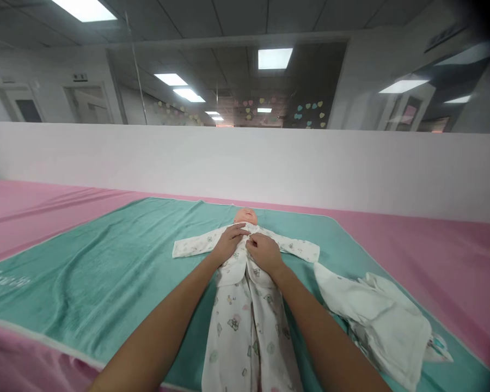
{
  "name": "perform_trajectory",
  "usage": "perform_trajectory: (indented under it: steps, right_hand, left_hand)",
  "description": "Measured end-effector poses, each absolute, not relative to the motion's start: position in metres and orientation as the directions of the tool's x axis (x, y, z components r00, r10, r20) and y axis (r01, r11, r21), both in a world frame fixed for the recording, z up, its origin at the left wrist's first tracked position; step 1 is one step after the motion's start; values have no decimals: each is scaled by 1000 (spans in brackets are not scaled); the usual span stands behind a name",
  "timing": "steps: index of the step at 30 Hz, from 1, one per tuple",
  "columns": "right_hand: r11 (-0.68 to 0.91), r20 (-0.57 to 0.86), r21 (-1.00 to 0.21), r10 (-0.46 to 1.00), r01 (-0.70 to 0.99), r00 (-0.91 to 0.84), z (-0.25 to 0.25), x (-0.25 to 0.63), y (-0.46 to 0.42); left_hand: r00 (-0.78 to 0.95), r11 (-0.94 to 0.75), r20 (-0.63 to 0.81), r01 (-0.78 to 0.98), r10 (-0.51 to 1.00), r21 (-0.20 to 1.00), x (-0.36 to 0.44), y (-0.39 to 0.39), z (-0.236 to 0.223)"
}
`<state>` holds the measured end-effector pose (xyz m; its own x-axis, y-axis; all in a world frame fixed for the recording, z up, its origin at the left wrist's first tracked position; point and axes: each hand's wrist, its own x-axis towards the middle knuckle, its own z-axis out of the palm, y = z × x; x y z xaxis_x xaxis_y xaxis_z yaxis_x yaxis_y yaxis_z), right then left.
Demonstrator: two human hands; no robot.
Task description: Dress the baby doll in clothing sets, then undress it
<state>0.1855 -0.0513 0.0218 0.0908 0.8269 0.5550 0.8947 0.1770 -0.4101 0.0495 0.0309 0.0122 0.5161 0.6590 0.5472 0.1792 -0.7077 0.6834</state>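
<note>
A baby doll (pixel 245 216) lies on its back, dressed in a white baby shirt (pixel 233 272) with small printed figures. Its sleeves stretch out to both sides. At the upper front of the shirt, my left hand (pixel 230 241) has its fingertips pinched on the cloth by the opening. My right hand (pixel 265 251) is curled beside it, with thumb and forefinger closed on the other front edge. The fastening between the fingertips is too small to make out. Below the shirt, matching printed trousers (pixel 232 326) run toward me.
Under the doll a teal towel (pixel 106 272) with white lettering at its left covers a pink sheet (pixel 433 250). Crumpled white cloth (pixel 379 316) lies to the right. Behind stands a low white wall (pixel 245 163) with a mirror or glass above it.
</note>
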Motion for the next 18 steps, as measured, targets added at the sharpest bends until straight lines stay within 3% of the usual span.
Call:
perform_trajectory:
  steps: [7,13,18]
  right_hand:
    - [297,558,-523,828,799,58,17,198,-46]
    - [269,548,-624,821,734,164,16,199,-41]
    - [219,521,-668,820,711,237,15,199,-41]
  left_hand:
    - [520,-755,590,181,618,630,50,35,6]
    - [536,-792,612,203,582,576,50,35,5]
    - [532,-761,576,228,620,608,51,33,7]
